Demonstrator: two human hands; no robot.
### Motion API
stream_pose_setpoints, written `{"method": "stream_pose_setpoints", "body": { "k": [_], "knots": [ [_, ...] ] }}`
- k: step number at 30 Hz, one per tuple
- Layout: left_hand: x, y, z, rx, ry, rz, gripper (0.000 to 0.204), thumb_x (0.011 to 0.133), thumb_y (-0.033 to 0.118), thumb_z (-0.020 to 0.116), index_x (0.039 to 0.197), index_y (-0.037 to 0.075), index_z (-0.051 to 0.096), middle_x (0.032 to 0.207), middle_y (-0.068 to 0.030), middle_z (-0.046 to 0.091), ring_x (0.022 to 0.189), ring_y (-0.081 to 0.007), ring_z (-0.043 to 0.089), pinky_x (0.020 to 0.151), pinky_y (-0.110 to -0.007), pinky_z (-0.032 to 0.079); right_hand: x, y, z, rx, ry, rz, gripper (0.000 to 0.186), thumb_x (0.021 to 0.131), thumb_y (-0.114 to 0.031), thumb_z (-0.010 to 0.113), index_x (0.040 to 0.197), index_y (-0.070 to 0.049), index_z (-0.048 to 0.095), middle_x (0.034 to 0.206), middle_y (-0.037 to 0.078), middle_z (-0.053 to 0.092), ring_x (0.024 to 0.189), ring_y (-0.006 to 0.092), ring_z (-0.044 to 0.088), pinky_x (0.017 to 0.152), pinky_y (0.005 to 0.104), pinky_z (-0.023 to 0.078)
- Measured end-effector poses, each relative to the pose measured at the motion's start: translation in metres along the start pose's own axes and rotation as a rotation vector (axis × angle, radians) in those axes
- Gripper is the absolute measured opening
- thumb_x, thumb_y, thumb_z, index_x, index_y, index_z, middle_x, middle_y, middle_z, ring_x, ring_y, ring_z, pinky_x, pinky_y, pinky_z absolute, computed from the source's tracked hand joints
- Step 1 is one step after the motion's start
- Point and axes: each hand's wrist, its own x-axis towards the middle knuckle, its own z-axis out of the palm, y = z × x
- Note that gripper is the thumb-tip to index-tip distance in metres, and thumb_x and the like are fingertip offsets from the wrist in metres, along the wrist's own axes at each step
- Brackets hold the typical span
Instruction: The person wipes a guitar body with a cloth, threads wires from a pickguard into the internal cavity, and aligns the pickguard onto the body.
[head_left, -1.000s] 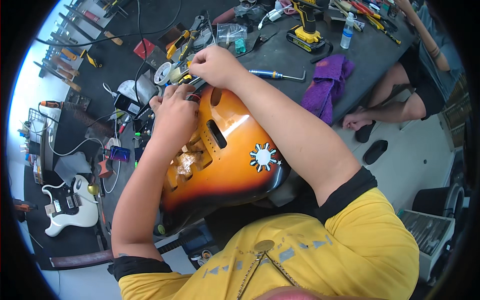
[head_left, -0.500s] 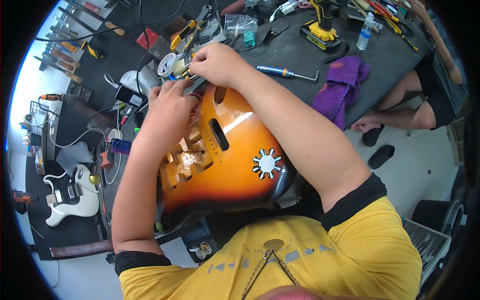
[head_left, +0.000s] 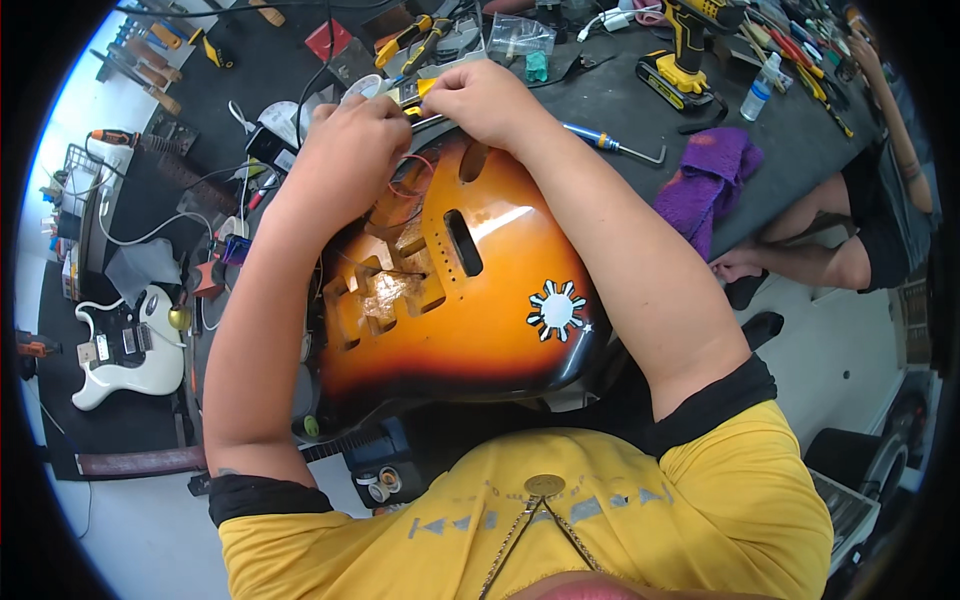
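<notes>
A sunburst electric guitar body (head_left: 490, 330) with a white sun-shaped emblem (head_left: 556, 311) lies in front of me, its routed cavities bare. My left hand (head_left: 365, 150) is above its far left edge, fingers curled together. Just to its right, my right hand (head_left: 485, 105) is closed in a pinch past the far edge of the body. Whatever is between the fingers of either hand is too small or hidden to name. A thin reddish wire (head_left: 412, 180) loops out by my left hand over the upper cavity.
On the dark bench are a blue-handled hooked tool (head_left: 610, 142), purple cloth (head_left: 708, 180), yellow cordless drill (head_left: 685, 65), small bottle (head_left: 762, 88) and yellow-handled pliers (head_left: 405, 42). A white guitar body (head_left: 130, 345) lies at left. Another person's arm (head_left: 885, 110) shows at far right.
The whole view has shifted. My left hand has moved away from the body's cavities, up beside my right hand. More of the reddish wire now shows.
</notes>
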Motion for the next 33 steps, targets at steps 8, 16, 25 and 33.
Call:
{"method": "stream_pose_setpoints", "body": {
  "k": [8,16,25,33],
  "knots": [
    [0.019,0.001,0.019,-0.079,-0.254,-0.051,0.017,0.087,0.012,0.075,0.103,0.006,0.075,0.093,-0.0179,0.078,0.097,-0.0396,0.076,0.083,-0.052,0.058,-0.001,0.001,-0.003,-0.035,0.014,-0.022,0.030,0.088,-0.031,0.074,0.092,-0.003,0.082,0.081,0.010,0.074,0.070,0.0226,0.071,0.069,0.0398,0.058],
    [-0.010,0.001,-0.031,-0.337,-0.088,-0.178,0.014,0.092,0.000,0.064,0.106,-0.001,0.069,0.094,-0.0190,0.076,0.089,-0.0361,0.074,0.082,-0.047,0.057,-0.018,-0.024,0.000,-0.054,-0.107,0.123,0.026,0.089,-0.025,0.074,0.104,-0.004,0.082,0.089,0.012,0.078,0.083,0.0254,0.079,0.080,0.0373,0.062],
    [-0.061,-0.008,-0.057,-0.835,-0.057,-0.111,0.029,0.090,-0.004,0.068,0.119,-0.003,0.075,0.089,-0.0089,0.075,0.085,-0.0219,0.070,0.080,-0.035,0.055,-0.023,-0.007,0.024,-0.645,-0.336,-0.442,0.034,0.094,-0.023,0.077,0.127,-0.015,0.078,0.126,0.011,0.072,0.125,0.0324,0.062,0.113,0.0442,0.049],
    [-0.096,-0.021,-0.058,-0.725,0.062,-0.343,0.024,0.102,0.008,0.072,0.123,-0.001,0.075,0.090,-0.0063,0.075,0.084,-0.0140,0.066,0.079,-0.031,0.054,-0.038,-0.029,0.010,-0.689,-0.504,-0.347,0.016,0.087,-0.016,0.072,0.095,-0.014,0.085,0.138,0.007,0.066,0.139,0.0317,0.051,0.119,0.0424,0.043]
  ]
}}
